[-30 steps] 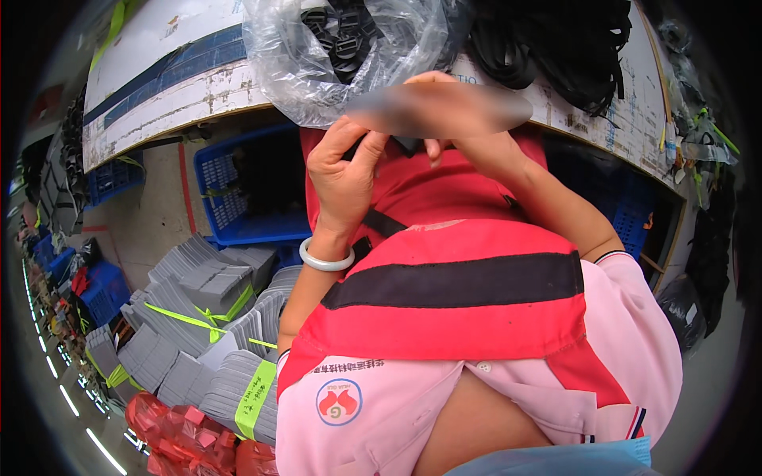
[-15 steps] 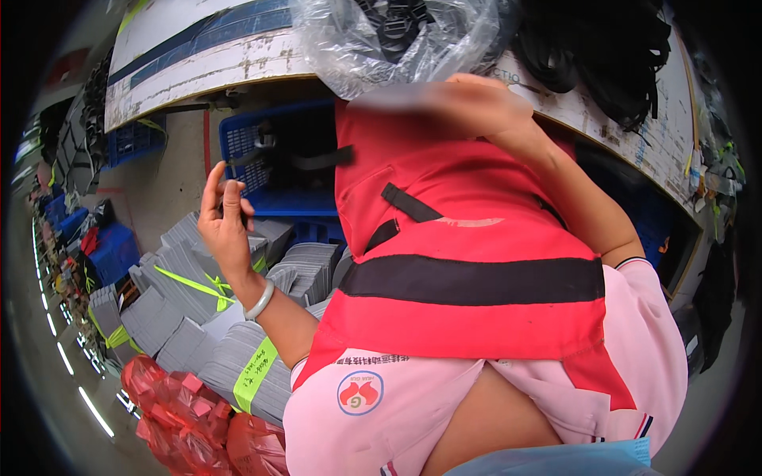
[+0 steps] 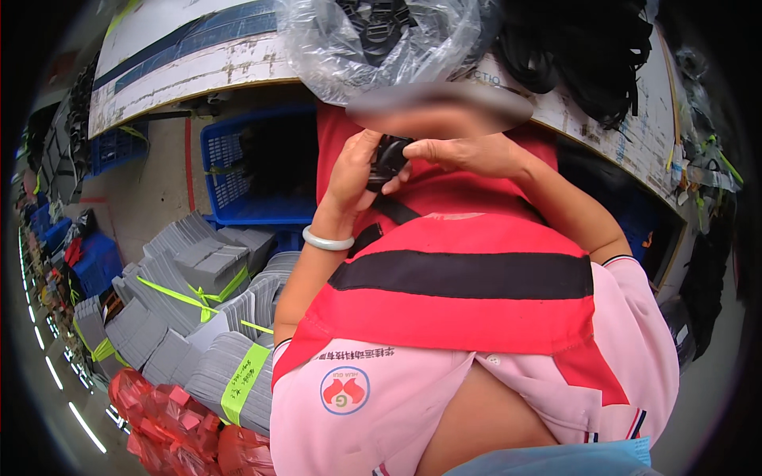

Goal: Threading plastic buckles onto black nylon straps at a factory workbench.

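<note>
Both hands meet over my lap, in front of the red apron, around a small shiny black piece that looks like a plastic buckle. My left hand is closed around its left side, with fingertips showing below it. From the right, my right hand comes in with its thumb pressed to the piece. A blurred patch hides the upper part of the right hand. Just beyond the hands, a clear plastic bag with black buckles inside lies on the table's near edge.
The worn white table runs across the far side. Black straps lie on it at right. Below it stands a blue crate with dark things inside. Stacked grey sheets and red plastic bags are at left.
My left hand, earlier raised near the blue crate with a black strap in the air beside it, has come right to the right hand. Both now hold the black piece.
</note>
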{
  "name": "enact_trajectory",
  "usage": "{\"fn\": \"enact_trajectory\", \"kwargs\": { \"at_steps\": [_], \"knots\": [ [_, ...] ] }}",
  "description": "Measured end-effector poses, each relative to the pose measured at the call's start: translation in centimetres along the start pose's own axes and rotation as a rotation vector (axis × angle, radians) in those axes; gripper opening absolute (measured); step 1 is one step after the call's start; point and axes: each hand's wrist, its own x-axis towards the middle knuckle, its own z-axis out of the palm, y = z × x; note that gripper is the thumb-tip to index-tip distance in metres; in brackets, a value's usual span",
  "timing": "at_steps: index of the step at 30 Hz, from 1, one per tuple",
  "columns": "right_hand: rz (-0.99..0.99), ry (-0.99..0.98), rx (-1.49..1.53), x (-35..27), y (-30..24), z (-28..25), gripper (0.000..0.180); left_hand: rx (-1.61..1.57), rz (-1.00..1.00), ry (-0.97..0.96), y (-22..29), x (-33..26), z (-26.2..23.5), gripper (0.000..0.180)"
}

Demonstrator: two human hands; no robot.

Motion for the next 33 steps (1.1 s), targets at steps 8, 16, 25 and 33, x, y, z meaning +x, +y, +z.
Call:
{"fn": "enact_trajectory", "kwargs": {
  "at_steps": [8, 16, 25, 33],
  "knots": [
    [-0.091, 0.165, -0.095, -0.6, 0.6, -0.9, 0.018, -0.288, -0.04, -0.092, -2.0, 1.1, 0.0, 0.065],
    [-0.164, 0.241, -0.226, -2.0, 2.1, -2.2, 0.018, -0.004, 0.117, 0.197, -1.7, 2.2, 1.8, 0.016],
    [-0.245, 1.192, -1.358, -7.2, 0.9, -17.6, 0.022, 0.152, 0.085, 0.12, -0.7, 2.0, 3.2, 0.014],
    [-0.385, 1.044, -1.458, -6.9, 0.5, -20.1, 0.015, 0.314, 0.109, 0.149, -1.3, 1.9, 3.1, 0.013]
  ]
}}
